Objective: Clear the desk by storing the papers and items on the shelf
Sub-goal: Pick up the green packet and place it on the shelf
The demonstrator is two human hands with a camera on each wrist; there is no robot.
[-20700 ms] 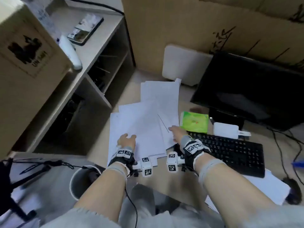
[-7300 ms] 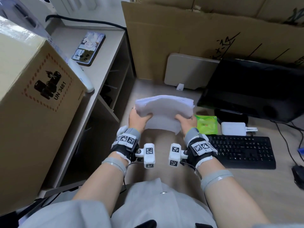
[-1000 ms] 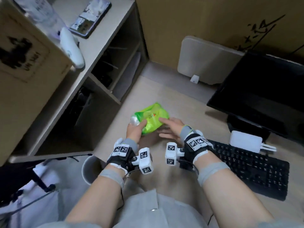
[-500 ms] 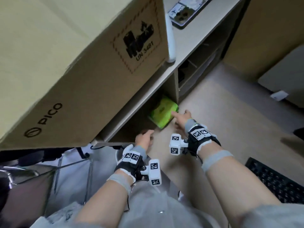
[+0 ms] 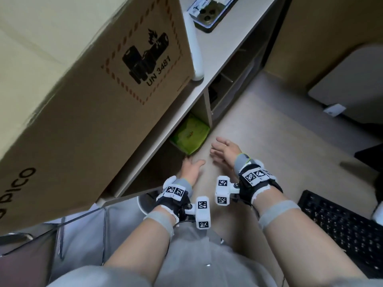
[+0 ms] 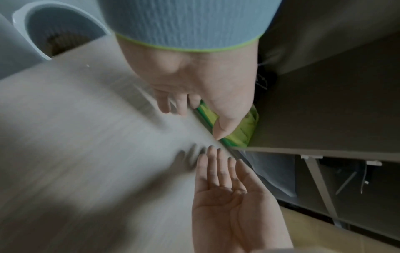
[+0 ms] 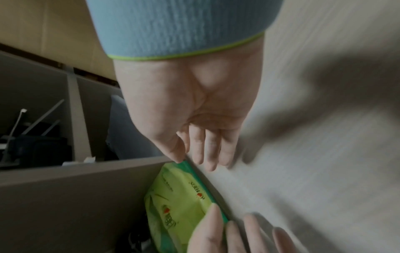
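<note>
A green tissue packet (image 5: 190,135) lies in the near compartment of the shelf (image 5: 207,112), against its divider, at the desk's left edge. My left hand (image 5: 192,162) rests flat on the desk just in front of the packet. Its thumb (image 6: 225,126) touches the packet's (image 6: 244,133) front edge. To the right, my right hand (image 5: 217,148) hovers with straight fingers (image 7: 205,150), a little apart from the packet (image 7: 177,202) and holding nothing. A stack of papers (image 6: 270,172) lies in the compartment beyond the divider.
A large cardboard box (image 5: 83,90) stands on the shelf top and overhangs the near compartment. Beside it lie a white stick-shaped object (image 5: 195,48) and a phone (image 5: 209,13). A black keyboard (image 5: 342,228) lies at right, a white panel (image 5: 352,85) at back, a bin (image 6: 54,34) below the desk edge.
The packet was carried from mid-desk and pushed into the near compartment. In the last half second the right hand drew back from it, and the left hand slid forward to its front edge.
</note>
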